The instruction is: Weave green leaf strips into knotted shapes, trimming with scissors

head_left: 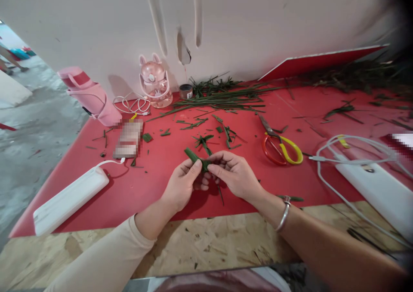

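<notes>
Between my two hands is a folded green leaf strip (205, 165), held above the red table cover near its front edge. My left hand (184, 179) pinches the strip's left part, and one flat end sticks up past the thumb. With thumb and fingertips together, my right hand (232, 171) grips the strip's right side. A thin green end hangs down below the fingers. Just beyond my hands lies a small star-like knot of green leaf (203, 142). Scissors (278, 142) with one red and one yellow handle rest to the right.
Cut stems and leaves (222, 99) lie along the back, beside a small tin (186, 91). A pink bottle (92, 98) and a pink clear jug (155, 83) stand back left. White power banks (71, 201) with cables flank both sides. Leaf scraps are scattered about.
</notes>
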The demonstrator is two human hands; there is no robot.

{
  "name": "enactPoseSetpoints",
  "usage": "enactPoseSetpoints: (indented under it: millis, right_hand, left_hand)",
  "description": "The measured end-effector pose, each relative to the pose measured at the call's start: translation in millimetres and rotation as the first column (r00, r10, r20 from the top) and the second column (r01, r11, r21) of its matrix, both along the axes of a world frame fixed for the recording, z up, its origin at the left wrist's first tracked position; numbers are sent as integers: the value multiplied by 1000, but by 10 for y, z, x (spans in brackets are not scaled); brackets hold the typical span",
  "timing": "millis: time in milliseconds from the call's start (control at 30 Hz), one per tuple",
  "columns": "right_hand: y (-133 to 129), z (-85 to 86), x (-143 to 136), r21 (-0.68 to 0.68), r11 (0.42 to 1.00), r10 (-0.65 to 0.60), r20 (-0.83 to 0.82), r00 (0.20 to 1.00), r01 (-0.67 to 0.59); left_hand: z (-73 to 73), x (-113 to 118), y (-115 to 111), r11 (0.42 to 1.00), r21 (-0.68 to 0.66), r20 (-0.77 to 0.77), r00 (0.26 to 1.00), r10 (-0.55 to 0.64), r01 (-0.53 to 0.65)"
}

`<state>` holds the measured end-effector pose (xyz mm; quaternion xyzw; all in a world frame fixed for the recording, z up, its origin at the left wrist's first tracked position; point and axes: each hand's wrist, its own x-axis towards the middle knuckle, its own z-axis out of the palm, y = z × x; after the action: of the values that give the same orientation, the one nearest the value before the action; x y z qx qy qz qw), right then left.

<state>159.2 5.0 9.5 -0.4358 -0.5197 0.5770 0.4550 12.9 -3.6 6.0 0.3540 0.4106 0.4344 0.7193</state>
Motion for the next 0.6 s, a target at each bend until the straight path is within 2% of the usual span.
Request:
enactPoseSetpoints:
  millis: [167,300,400,533,600]
  right_hand:
    - [38,-21,7,-95,995,-19,-108,994,9]
    - [49,-56,4,-164,986,-10,-164,986,-18]
    - [38,-65,-17,-206,978,-32,-220,975,-15]
    - [2,-36,-33,-177,984,-62,-241,968,19]
    - [-20,-8,-21,-109,994,-45,-175,984,26]
  left_hand:
    - [31,-3,0,980,195,-186,983,10,27]
    - [31,4,9,976,212,-229,973,7,42]
    - [14,10,0,969,245,-231,972,48,10]
    - [15,1,-23,909,416,-352,926,139,22]
    - [33,-8,-28,865,500,-436,875,211,40]
